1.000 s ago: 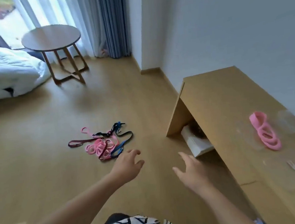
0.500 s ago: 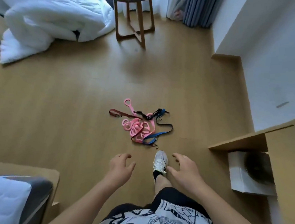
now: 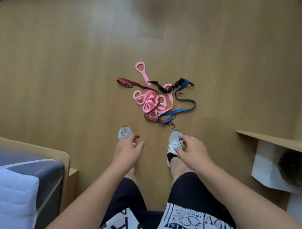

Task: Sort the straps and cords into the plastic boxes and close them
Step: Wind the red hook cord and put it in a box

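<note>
Tangling strap pile (image 3: 157, 101), hooks indistinct, boxes unseen.

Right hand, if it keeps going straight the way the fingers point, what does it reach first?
Probably the tangled pile of straps and cords on the floor. The right hand is empty, its fingers aimed forward and down; depth is unclear, and the right shoe lies underneath.
</note>
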The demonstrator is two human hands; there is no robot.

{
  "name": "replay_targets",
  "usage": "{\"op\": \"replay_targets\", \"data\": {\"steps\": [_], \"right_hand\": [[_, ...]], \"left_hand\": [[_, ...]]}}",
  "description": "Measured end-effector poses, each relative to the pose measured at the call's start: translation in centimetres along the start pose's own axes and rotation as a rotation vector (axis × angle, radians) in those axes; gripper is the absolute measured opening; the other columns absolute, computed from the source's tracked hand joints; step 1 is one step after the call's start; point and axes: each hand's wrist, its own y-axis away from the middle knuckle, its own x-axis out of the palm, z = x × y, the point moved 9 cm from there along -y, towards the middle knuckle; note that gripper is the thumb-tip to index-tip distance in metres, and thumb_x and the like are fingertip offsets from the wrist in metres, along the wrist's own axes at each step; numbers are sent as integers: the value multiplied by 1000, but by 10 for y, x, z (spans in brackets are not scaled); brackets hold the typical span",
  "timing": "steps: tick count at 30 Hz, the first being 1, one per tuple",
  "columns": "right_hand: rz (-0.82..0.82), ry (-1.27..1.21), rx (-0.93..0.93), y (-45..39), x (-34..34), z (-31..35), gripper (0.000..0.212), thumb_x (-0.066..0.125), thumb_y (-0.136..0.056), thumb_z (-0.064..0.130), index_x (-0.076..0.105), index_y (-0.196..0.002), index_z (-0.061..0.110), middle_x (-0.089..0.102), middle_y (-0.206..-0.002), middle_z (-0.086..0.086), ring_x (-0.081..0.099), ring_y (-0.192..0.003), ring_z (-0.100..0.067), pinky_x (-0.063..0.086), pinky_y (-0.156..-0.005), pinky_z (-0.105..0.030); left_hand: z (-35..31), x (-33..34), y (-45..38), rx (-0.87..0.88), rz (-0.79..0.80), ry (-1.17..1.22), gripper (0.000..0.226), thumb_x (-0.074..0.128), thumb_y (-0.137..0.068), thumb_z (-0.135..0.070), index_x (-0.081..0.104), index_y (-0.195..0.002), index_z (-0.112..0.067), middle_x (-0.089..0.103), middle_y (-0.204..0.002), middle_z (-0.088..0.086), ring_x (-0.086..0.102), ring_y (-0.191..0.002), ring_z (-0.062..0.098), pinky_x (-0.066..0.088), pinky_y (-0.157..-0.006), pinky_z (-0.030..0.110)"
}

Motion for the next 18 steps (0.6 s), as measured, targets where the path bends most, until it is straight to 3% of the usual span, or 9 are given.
{"op": "replay_targets", "data": {"steps": [5,14,18], "right_hand": [[46,-20,101,-125,52,-12,47,61,-95,30,55,-138,13,62,-130,-7,55,-123,-25,44,-98,-33],[103,-14,211,-348,196,-49,44,64,-92,37,60,-130,17,65,-120,-8,59,-114,-29,48,-92,-37],[36,-199,284,-424,240,-57,33,68,-89,37,68,-118,21,70,-116,-3,61,-113,-26,49,-90,-33]], "left_hand": [[14,41,-111,3,60,-91,39,59,-98,-36,62,-132,-20,61,-134,2,55,-124,21,40,-97,30],[92,128,-322,-5,156,-198,41,57,-99,-37,58,-136,-20,59,-133,7,53,-124,24,39,-97,31],[125,149,-383,12,182,-245,41,55,-100,-36,56,-138,-19,58,-136,6,56,-122,25,41,-97,33]]}}
